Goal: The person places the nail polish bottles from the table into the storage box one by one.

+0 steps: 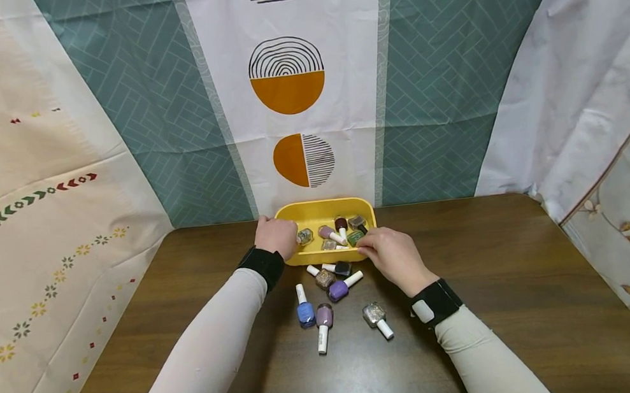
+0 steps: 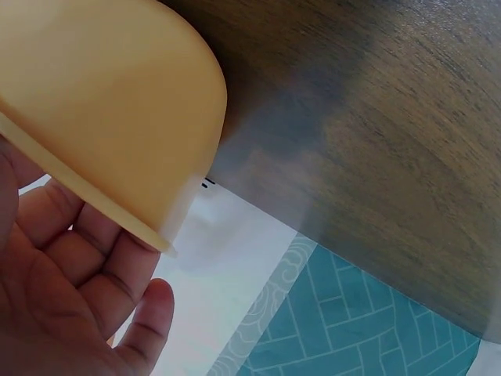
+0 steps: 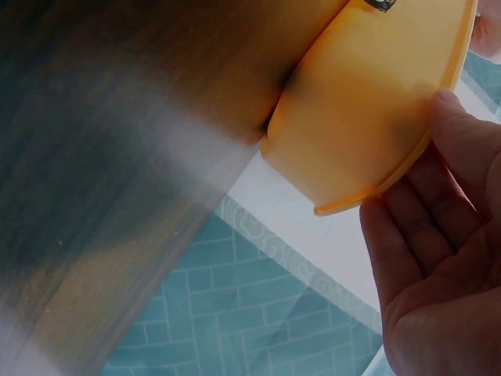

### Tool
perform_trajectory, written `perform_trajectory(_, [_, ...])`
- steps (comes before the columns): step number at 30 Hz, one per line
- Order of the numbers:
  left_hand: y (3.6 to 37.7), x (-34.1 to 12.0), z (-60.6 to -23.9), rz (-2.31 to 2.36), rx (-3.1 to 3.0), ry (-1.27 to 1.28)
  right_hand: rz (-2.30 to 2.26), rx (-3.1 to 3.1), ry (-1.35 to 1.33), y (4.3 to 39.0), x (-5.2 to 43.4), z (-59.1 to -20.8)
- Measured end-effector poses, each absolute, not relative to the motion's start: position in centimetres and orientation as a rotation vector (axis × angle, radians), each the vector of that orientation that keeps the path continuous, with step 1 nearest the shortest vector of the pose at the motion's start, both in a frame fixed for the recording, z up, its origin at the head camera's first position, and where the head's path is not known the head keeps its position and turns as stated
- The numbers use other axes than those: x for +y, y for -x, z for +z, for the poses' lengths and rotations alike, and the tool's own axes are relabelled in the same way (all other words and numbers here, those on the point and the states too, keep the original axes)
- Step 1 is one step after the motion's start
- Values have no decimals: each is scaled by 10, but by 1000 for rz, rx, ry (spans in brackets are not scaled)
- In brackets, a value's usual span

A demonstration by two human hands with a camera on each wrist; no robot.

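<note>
A yellow plastic tray point(image 1: 324, 207) sits at the table's far edge with several nail polish bottles in it. Among them are a dark red one point(image 1: 341, 223), a green one point(image 1: 356, 237) and a mauve one point(image 1: 326, 232). My left hand point(image 1: 276, 234) grips the tray's left end, fingers curled under the rim in the left wrist view. At the right end, my right hand point(image 1: 395, 255) holds the rim, with the thumb point(image 3: 458, 121) on top and fingers point(image 3: 399, 227) beneath. Part of the tray's contents is hidden behind its front wall.
Several more bottles lie on the brown table point(image 1: 491, 280) in front of the tray: blue point(image 1: 306, 313), mauve point(image 1: 324, 315), purple point(image 1: 338, 290), gold glitter point(image 1: 325, 278), black point(image 1: 344, 268) and silver glitter point(image 1: 373, 313). A patterned curtain point(image 1: 424, 82) hangs behind the table.
</note>
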State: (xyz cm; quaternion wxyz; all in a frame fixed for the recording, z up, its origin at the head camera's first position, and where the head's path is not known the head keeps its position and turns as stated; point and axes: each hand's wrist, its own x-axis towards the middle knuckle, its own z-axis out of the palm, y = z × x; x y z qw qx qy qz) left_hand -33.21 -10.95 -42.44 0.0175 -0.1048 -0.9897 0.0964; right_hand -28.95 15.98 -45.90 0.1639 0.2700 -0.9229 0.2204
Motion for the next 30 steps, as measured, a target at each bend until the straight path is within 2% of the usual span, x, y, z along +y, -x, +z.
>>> perform_trajectory(9, [323,-117,-427,209,-2964,391,633,-2637,-768,290,160,-459])
perform_trajectory(30, [260,-130,-417,30,-2719,617,654,-2651,-764,290,160,-457])
